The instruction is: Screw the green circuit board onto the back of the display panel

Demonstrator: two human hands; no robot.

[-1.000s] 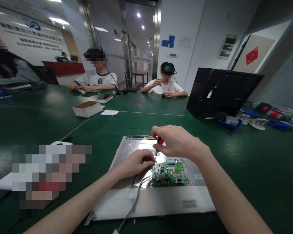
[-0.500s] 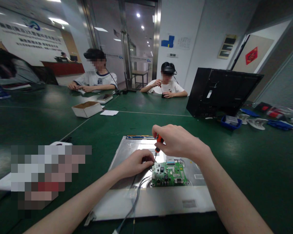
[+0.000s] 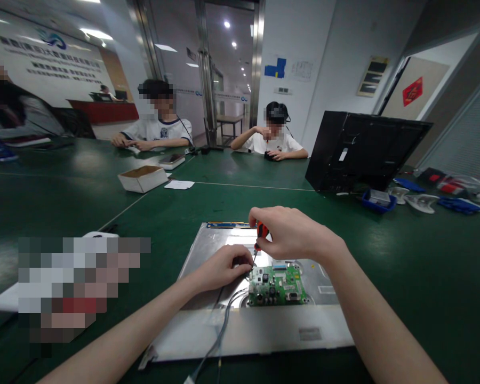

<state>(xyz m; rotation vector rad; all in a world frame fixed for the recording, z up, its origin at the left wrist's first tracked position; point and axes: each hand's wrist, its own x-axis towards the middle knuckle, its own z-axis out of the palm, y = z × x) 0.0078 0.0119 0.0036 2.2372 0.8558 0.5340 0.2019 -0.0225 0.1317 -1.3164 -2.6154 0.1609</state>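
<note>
A red and black screwdriver [image 3: 261, 232] is gripped from above by my right hand [image 3: 290, 230]. Its tip points down at the upper left corner of a green circuit board [image 3: 278, 286]. My left hand [image 3: 228, 266] rests by that same corner, thumb and fingertips close together around the screwdriver tip; whatever they pinch is too small to make out. The board lies on the metal back of a flat display panel [image 3: 208, 240]. Grey cables [image 3: 226, 320] run from the board's left side over the panel's near edge.
A black monitor [image 3: 364, 152] stands at the right beyond a blue tray [image 3: 378, 200]. An open white box [image 3: 142, 179] sits further left, beside a paper [image 3: 179, 185]. Two people [image 3: 160, 122] work across the green table [image 3: 232, 200]. A blurred-out item [image 3: 80, 288] lies at the left.
My right hand and the screwdriver have dipped very slightly, and the handle has turned a little. My left hand stays in place. The person opposite has raised a hand.
</note>
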